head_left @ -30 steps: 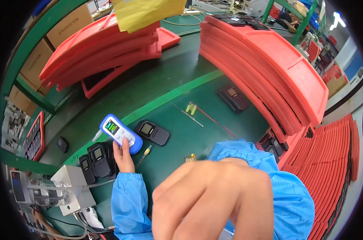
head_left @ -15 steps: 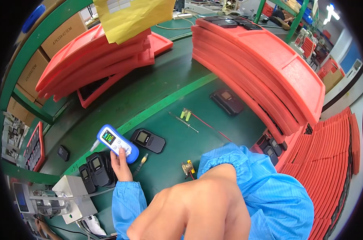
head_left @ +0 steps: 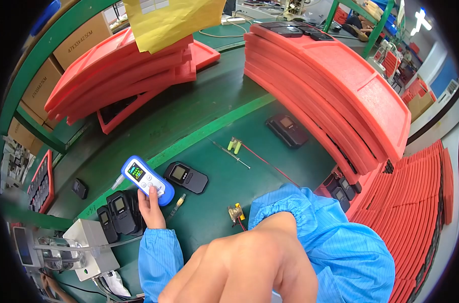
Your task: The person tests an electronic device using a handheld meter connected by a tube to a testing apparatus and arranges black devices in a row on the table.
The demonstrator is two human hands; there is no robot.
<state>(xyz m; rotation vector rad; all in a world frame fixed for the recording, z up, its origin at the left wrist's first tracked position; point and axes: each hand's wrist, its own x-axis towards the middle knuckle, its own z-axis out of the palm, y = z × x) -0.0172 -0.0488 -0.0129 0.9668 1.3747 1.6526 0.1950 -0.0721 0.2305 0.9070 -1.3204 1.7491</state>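
Observation:
My left hand (head_left: pixel 151 209) grips the lower end of a blue-and-white handheld meter (head_left: pixel 147 180), one finger lying on its button area. The meter's screen is lit with coloured readings, and a pale nozzle juts from its side. Just right of it lies a black handheld device (head_left: pixel 186 177), with a small clear tube with a yellowish part (head_left: pixel 178 204) below. Large and close to the camera, my right hand (head_left: pixel 244 262) has its fingers bent together; the fingertips run out of view, so what they hold is hidden. A small wired component (head_left: pixel 236 214) lies beyond its knuckles.
More black devices (head_left: pixel 120 212) stand beside a white box with tubing (head_left: pixel 91 250). A thin metal-tipped tool (head_left: pixel 231 154), a green-yellow wired part (head_left: pixel 234 145) and a dark device (head_left: pixel 287 130) lie on the green mat. Red tray stacks (head_left: pixel 325 86) rise at the back and right.
The view has shifted slightly. My right hand has turned a little, showing more of its thumb side. My left hand stays on the meter.

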